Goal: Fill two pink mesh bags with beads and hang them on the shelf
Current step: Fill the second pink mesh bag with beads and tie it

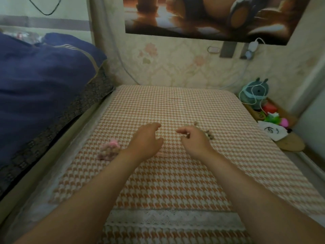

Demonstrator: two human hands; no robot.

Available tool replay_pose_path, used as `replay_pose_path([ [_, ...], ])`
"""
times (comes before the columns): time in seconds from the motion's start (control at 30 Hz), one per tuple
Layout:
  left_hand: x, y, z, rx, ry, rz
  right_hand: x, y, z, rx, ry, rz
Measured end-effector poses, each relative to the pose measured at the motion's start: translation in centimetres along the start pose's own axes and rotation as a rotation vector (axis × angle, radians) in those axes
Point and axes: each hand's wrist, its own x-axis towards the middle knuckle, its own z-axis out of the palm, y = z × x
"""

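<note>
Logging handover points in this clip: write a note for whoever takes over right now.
Left hand: open, empty, over the houndstooth cloth.
Right hand: fingers curled; cannot tell if it pinches anything.
Bead-filled pink mesh bag lies left of the left hand; loose beads beside the right hand.
Done: one bag looks filled.
Left: fill the second, hang both; no shelf in view.
</note>
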Motion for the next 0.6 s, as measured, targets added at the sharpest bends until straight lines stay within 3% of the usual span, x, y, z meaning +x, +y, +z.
replay_pose_path([
  [0.1, 2.4, 2.1, 3.2, 0.006, -0.113, 0.036, 1.6, 4.1, -2.3, -0.216, 0.058, 0.009],
  [0.23, 5.6, 4.4, 6.8, -0.021, -0.220, 0.019, 2.8, 8.7, -4.1, -0.429, -0.100, 0.193],
  [0.37, 8.8, 5.6, 9.4, -0.008, -0.328, 0.007, 4.9, 11.6, -3.2, -0.422, -0.165, 0.156],
  [0.6, 12.4, 4.4, 12.0, -0.092, -0.330, 0.016, 9.4, 11.9, -1.4, -0.329, -0.138, -0.011],
])
